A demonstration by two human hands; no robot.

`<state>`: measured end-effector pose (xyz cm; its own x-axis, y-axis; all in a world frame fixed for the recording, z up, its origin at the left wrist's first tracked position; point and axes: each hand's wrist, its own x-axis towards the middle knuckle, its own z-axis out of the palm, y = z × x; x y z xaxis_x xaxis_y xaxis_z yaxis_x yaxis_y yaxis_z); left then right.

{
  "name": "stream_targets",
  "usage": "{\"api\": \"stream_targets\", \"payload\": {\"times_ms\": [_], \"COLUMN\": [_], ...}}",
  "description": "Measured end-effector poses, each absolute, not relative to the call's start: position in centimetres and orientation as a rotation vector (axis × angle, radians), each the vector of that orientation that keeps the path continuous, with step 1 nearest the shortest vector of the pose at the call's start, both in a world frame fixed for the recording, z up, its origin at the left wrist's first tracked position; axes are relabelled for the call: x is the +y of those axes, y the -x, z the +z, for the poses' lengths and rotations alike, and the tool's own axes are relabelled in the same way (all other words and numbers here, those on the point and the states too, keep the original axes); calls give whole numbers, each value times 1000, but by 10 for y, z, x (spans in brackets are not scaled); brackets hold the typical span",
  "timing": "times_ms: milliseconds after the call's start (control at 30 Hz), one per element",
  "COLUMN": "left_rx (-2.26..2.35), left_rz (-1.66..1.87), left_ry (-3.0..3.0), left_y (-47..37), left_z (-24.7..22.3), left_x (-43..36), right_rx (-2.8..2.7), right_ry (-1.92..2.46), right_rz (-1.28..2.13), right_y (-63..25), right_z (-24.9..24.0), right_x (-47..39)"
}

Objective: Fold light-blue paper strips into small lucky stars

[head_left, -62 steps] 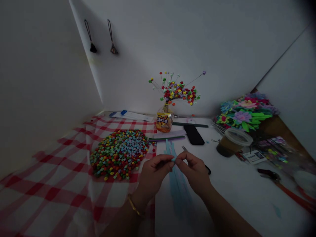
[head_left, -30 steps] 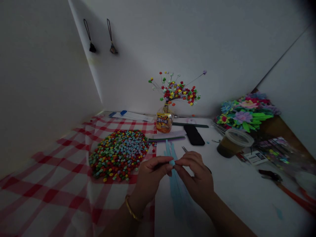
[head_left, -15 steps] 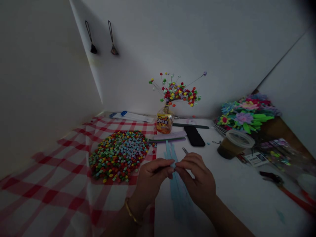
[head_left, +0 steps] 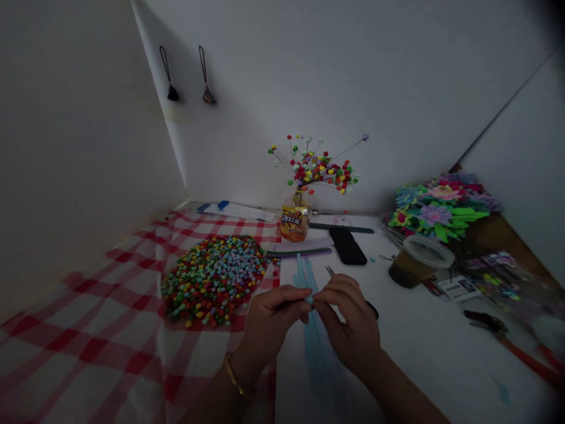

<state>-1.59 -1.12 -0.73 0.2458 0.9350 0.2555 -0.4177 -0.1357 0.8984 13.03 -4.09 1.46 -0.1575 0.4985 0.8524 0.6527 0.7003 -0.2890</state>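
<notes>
Between the fingertips of both hands is a small light-blue paper star (head_left: 309,298), mostly covered by the fingers. My left hand (head_left: 274,318), with a gold bangle at the wrist, pinches it from the left. From the other side my right hand (head_left: 350,318) pinches it with thumb and forefinger. Light-blue paper strips (head_left: 314,347) lie on the white table beneath the hands. Scissors (head_left: 330,270) show their tips beyond my right hand, which hides most of them. To the left, a large heap of colourful folded paper stars (head_left: 216,277) rests on the red-checked cloth.
A cut bottle (head_left: 295,222) at the back holds paper stars on wire stems. A black phone (head_left: 348,245) lies in front of it. At right are a lidded plastic cup (head_left: 410,268), orange-handled pliers (head_left: 498,330) and fuzzy flowers (head_left: 441,206).
The view has shifted slightly, so things sit a little lower. My right hand has turned slightly, uncovering a dark scissor handle beside it. Both hands still pinch the small star.
</notes>
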Motion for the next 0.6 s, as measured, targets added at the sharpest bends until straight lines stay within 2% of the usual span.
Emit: {"api": "stream_targets", "payload": {"times_ms": [600], "left_rx": [652], "left_rz": [1264], "left_ry": [-1158], "left_y": [15], "left_z": [-4], "left_x": [-9], "right_rx": [-1909], "right_ry": [999], "right_rz": [-283], "right_y": [-128], "right_z": [8], "right_x": [-38]}}
